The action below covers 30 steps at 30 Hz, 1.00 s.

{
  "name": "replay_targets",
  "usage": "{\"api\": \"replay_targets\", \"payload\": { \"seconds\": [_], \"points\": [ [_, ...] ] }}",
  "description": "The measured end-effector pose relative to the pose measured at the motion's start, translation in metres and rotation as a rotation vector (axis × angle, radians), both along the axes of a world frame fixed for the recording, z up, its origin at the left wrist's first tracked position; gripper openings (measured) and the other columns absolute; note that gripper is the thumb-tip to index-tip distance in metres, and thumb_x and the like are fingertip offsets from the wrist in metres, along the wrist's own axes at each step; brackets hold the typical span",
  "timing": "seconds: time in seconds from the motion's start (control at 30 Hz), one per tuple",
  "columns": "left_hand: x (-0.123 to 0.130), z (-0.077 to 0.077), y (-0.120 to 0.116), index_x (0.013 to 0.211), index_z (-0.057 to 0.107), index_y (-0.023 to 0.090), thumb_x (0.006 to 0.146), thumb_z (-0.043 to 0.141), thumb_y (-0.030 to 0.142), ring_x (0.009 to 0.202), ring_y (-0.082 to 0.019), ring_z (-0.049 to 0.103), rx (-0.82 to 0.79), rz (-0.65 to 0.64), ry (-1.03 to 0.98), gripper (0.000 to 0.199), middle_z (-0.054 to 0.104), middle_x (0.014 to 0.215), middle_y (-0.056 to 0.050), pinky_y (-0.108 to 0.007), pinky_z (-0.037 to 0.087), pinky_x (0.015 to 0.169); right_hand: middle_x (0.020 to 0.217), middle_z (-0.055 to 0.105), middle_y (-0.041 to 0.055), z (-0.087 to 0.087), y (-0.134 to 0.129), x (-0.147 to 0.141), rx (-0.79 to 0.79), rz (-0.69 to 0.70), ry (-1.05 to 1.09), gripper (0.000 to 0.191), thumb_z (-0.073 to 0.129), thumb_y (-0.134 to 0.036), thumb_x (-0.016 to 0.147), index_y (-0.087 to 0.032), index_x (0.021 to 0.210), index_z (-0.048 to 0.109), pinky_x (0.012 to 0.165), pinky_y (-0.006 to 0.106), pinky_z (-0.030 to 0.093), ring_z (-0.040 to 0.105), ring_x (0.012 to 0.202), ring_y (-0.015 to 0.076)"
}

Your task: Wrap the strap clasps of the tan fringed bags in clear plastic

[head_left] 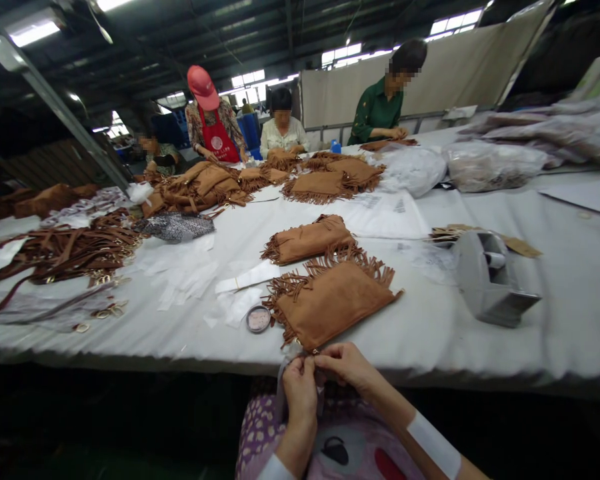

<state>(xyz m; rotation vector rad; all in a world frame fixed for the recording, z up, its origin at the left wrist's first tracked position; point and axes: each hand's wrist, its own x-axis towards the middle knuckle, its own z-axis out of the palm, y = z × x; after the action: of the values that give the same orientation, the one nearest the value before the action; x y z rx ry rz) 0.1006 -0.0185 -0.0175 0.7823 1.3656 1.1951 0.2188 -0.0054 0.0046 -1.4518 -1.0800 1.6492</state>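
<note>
A brown fringed bag (337,303) lies at the table's front edge, its near corner with small metal fittings pointing toward me. Just below that corner, my left hand (300,390) is closed in a pinch, and thin pale grey material (281,387) hangs beside it. My right hand (347,367) pinches right by the metal fitting, its fingertips almost meeting those of the left. What sits between the fingertips is too small to make out. Behind lies a second brown fringed bag (313,239). A small round tin (258,319) rests left of the nearer bag.
A grey tape dispenser (495,277) stands on the right of the white-covered table (430,340). White paper sheets (190,280) and brown straps (75,247) lie left. More brown bags (200,187) are piled farther back, near several people at work. Plastic-wrapped bundles (500,163) fill the back right.
</note>
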Motion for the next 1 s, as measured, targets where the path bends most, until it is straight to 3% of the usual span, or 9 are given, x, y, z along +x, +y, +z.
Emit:
{"api": "replay_targets", "payload": {
  "seconds": [0.2,0.4,0.5,0.6,0.7,0.83,1.0],
  "points": [
    [-0.002,-0.010,0.000,0.062,0.066,0.014,0.070,0.066,0.038,0.056,-0.014,0.052,0.032,0.016,0.014,0.025,0.063,0.058,-0.002,-0.024,0.041,0.055,0.035,0.046,-0.0067,-0.005,0.006,-0.008,-0.046,-0.134,0.039,0.015,0.068,-0.027,0.061,-0.015,0.056,0.060,0.032,0.018,0.024,0.033,0.030,0.0045],
    [0.001,-0.005,-0.008,0.080,0.068,0.012,0.063,0.075,0.044,0.063,-0.014,0.059,-0.109,-0.048,-0.450,0.037,0.068,0.074,-0.005,-0.025,0.046,0.062,0.039,0.053,-0.0040,-0.007,0.007,-0.007,-0.101,-0.136,0.029,0.010,0.066,-0.022,0.061,-0.015,0.058,0.060,0.034,0.017,0.024,0.042,0.034,0.0059],
    [-0.001,0.002,-0.010,0.081,0.069,0.011,0.057,0.081,0.040,0.059,-0.010,0.057,-0.172,-0.100,-0.567,0.040,0.067,0.072,-0.004,-0.021,0.044,0.059,0.039,0.053,-0.0038,-0.007,0.006,-0.005,-0.098,-0.082,0.095,0.013,0.065,-0.025,0.063,-0.014,0.059,0.060,0.034,0.017,0.021,0.036,0.032,0.0038],
    [-0.004,0.002,-0.008,0.077,0.068,0.011,0.055,0.083,0.038,0.054,-0.006,0.053,-0.179,-0.108,-0.555,0.039,0.064,0.064,-0.001,-0.018,0.041,0.055,0.037,0.048,-0.0046,-0.007,0.007,-0.004,-0.112,-0.085,0.197,0.024,0.063,-0.034,0.067,-0.015,0.056,0.056,0.034,0.017,0.018,0.030,0.031,0.0028],
    [-0.005,-0.002,-0.005,0.077,0.066,0.012,0.055,0.083,0.038,0.053,-0.006,0.053,-0.183,-0.086,-0.513,0.038,0.063,0.063,0.000,-0.017,0.040,0.052,0.031,0.034,-0.0093,-0.008,0.010,-0.005,-0.156,-0.203,0.196,0.036,0.062,-0.044,0.071,-0.017,0.052,0.049,0.032,0.017,0.014,0.022,0.030,0.0026],
    [-0.002,-0.005,-0.003,0.080,0.064,0.014,0.055,0.083,0.038,0.053,-0.007,0.053,-0.176,-0.069,-0.482,0.040,0.063,0.064,0.001,-0.018,0.040,0.051,0.034,0.029,-0.0117,-0.011,0.015,-0.006,-0.171,-0.275,0.182,0.040,0.068,-0.044,0.069,-0.019,0.051,0.041,0.031,0.016,0.010,0.017,0.031,0.0011],
    [0.003,-0.002,-0.004,0.083,0.065,0.015,0.055,0.082,0.036,0.056,-0.009,0.058,-0.192,-0.090,-0.581,0.039,0.066,0.069,0.000,-0.020,0.043,0.055,0.034,0.032,-0.0108,-0.010,0.015,-0.009,-0.183,-0.256,0.169,0.040,0.068,-0.042,0.071,-0.019,0.051,0.041,0.028,0.015,0.020,0.023,0.028,0.0012]
  ]
}}
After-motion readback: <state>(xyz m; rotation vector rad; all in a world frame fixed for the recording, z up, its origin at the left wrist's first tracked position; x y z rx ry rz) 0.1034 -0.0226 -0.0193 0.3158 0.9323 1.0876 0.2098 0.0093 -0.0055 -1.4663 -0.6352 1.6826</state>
